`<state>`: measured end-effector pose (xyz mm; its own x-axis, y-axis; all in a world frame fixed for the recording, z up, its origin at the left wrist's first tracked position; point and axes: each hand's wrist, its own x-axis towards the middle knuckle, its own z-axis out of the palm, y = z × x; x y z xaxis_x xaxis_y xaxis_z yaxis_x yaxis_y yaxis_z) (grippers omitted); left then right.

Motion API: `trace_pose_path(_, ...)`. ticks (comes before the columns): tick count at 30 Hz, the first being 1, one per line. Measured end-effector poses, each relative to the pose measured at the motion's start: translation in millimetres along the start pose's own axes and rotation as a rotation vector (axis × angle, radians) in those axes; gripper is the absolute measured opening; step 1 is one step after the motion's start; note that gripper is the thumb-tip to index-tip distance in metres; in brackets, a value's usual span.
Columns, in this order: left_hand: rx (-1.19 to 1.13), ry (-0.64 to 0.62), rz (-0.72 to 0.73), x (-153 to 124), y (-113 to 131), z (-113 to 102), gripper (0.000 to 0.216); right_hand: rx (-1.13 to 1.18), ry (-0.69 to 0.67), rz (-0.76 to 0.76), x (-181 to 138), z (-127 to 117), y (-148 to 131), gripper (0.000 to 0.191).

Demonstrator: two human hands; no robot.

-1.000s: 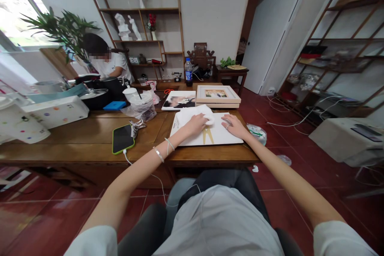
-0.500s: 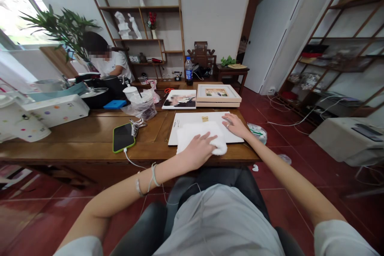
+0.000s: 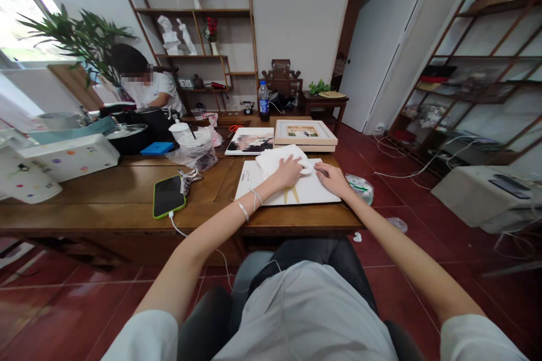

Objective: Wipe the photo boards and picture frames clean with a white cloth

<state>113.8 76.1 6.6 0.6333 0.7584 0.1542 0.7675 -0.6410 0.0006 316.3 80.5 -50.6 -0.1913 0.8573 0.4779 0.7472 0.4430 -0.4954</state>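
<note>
A white cloth lies bunched over the far part of a flat white board at the table's front edge. My left hand is closed on the cloth, pressing it down from above, with a fold showing by the fingers. A yellowish V-shaped mark shows on the board below that hand. My right hand rests on the board's right side, fingers loosely bent and slightly apart, with nothing visible in it.
Behind the board are a photo print and a light wooden frame. A charging phone, a plastic bag with a cup and pots stand left. A person sits at the far left.
My left hand has pushed the cloth away from me across the board, and it is now more bunched. The near part of the board shows. My right hand stays at the right side.
</note>
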Motion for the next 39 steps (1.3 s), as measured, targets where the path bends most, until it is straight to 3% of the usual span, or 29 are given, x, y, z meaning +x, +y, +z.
trace_pose_path(3, 0.061, -0.02, 0.043, -17.0, 17.9, -3.5, 0.028, 0.007, 0.006, -0.009, 0.1, -0.3, -0.1, 0.033)
trace_pose_path(10, 0.164, -0.006, 0.21, -85.2, 77.9, -12.7, 0.03, 0.064, -0.013, -0.018, -0.1, -2.2, 0.0, 0.034)
trace_pose_path(14, 0.126, -0.011, 0.265, -99.6, 82.4, -16.7, 0.027, 0.102, -0.031, -0.022, -1.1, -2.7, -2.0, 0.031)
trace_pose_path(18, 0.029, -0.025, 0.224, -77.2, 54.0, -18.1, 0.027, 0.102, -0.034, -0.032, -2.3, -4.8, -8.7, 0.035)
trace_pose_path(24, -0.226, -0.042, 0.101, -0.9, -2.5, -16.2, 0.027, 0.061, -0.011, -0.016, -2.8, -7.0, -15.2, 0.037)
trace_pose_path(30, -0.34, -0.036, 0.084, 56.7, -1.3, -15.5, 0.04, 0.008, 0.009, 0.029, -3.4, -6.0, -12.0, 0.026)
trace_pose_path(34, -0.27, -0.057, 0.014, 55.5, 10.9, -16.4, 0.035, 0.004, 0.009, 0.003, -2.7, -6.6, -12.9, 0.029)
trace_pose_path(39, -0.05, -0.031, -0.067, 15.4, 29.0, -10.3, 0.027, 0.046, 0.021, 0.048, -1.0, -7.5, -13.7, 0.032)
